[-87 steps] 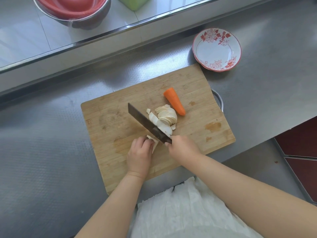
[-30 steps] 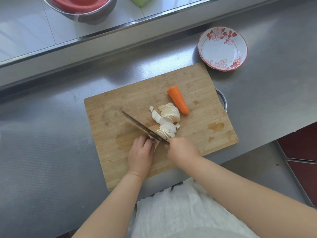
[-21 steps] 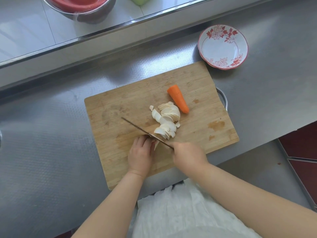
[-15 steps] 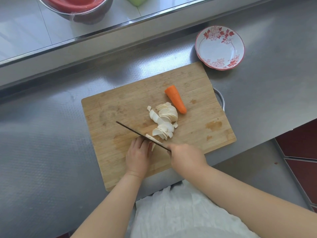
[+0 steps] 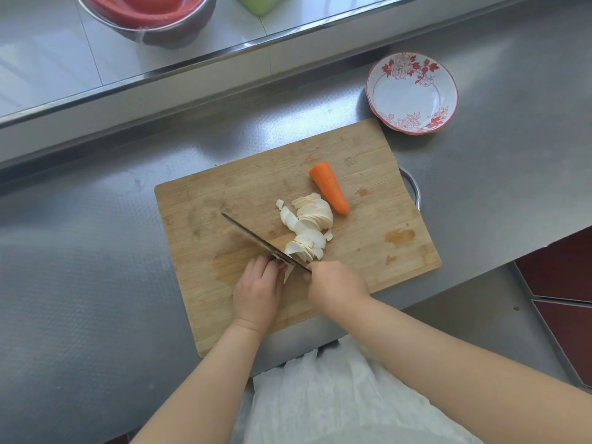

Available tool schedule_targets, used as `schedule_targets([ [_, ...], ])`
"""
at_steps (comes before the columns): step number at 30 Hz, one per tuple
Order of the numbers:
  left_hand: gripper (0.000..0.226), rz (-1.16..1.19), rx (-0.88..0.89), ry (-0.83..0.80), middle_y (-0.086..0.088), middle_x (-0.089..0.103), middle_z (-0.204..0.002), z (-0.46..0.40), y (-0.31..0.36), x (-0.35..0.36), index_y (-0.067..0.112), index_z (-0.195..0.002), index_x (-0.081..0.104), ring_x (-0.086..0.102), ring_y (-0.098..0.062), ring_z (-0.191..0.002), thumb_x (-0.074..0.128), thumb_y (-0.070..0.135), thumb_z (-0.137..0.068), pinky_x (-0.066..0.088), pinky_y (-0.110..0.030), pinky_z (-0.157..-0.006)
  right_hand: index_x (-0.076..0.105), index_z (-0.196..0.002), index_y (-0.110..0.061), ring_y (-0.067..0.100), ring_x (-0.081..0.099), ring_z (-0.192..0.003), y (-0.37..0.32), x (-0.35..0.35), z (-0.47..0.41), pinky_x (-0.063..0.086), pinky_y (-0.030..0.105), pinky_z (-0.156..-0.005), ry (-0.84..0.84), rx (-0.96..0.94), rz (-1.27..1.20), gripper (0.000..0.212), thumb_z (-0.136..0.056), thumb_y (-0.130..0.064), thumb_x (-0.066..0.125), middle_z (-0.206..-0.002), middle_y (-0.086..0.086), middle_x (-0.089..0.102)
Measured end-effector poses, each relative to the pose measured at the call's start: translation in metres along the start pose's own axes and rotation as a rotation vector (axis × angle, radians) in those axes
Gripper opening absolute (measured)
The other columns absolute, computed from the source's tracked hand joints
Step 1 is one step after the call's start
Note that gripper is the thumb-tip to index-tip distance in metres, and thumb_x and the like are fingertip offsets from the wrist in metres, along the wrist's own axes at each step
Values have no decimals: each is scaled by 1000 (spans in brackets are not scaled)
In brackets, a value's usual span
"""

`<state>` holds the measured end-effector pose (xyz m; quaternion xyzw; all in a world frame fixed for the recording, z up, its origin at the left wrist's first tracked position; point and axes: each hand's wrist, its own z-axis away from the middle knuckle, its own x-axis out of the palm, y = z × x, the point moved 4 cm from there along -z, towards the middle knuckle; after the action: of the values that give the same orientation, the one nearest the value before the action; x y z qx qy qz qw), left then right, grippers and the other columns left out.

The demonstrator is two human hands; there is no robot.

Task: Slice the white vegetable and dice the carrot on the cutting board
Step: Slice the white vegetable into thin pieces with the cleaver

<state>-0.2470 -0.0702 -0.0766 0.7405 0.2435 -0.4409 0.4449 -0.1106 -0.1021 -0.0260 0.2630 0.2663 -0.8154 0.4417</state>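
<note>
Head view: person slicing white veg on board (image 5: pixel 224 200), w/ a whole carrot waiting alongside. Left hand (image 5: pixel 258 290) sits at board's near-centre, fingers curled over the uncut stub (image 5: pixel 287 273) of the veg, only a small pale wedge showing past the fingertips. Right hand (image 5: pixel 336 288) grips knife (image 5: pixel 256 240) by the handle, which is hidden in the fist; thin dark blade runs diagonally up-left from the hand, edge down against the stub, just beside left fingertips. Cut slices (image 5: pixel 307 225) lie in a fanned, overlapping heap right of the blade, thin, creamy-white, roughly oval. Carrot (image 5: pixel 328 187) is a short peeled orange piece, blunt end far, tapered end near, touching or nearly touching the top of the slice heap. Board is pale bamboo w/ stains & knife marks; near-right corner overhangs the table (image 5: pixel 96 283) edge, metal handle showing at its right side. No writing or labels readable anywhere. Left half of board is bare wood; steel table is open to the left & right. Red-flowered white dish (image 5: pixel 411 92) sits just past board's far-right corner, not touching. Steel bowl (image 5: pixel 166 30) w/ red inside stands on the raised ledge beyond, cropped by frame top.
</note>
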Motion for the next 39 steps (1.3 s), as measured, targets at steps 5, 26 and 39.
schedule_targets([
  [5,22,40,30,-4,-7,63,-87,3,0,0,5,-81,67,54,-21,-80,53,19,-90,49,-33,-54,60,-107,-14,26,61,-83,17,-9,-9,49,33,-68,4,37,-191,29,-98,-37,46,-90,6,63],
  [26,24,18,21,10,-9,59,-80,2,-2,0,6,-82,66,45,-22,-76,51,23,-89,43,-33,-50,60,-107,-15,27,61,-88,-7,1,9,39,29,-62,27,-30,96,22,-96,-11,42,-101,7,64],
  [39,24,51,5,-24,-9,62,-88,6,-3,0,5,-86,68,53,-25,-78,53,22,-90,48,-36,-52,59,-110,-18,29,62,-87,7,-6,8,42,31,-60,111,-63,-26,26,-100,-33,40,-96,8,66],
])
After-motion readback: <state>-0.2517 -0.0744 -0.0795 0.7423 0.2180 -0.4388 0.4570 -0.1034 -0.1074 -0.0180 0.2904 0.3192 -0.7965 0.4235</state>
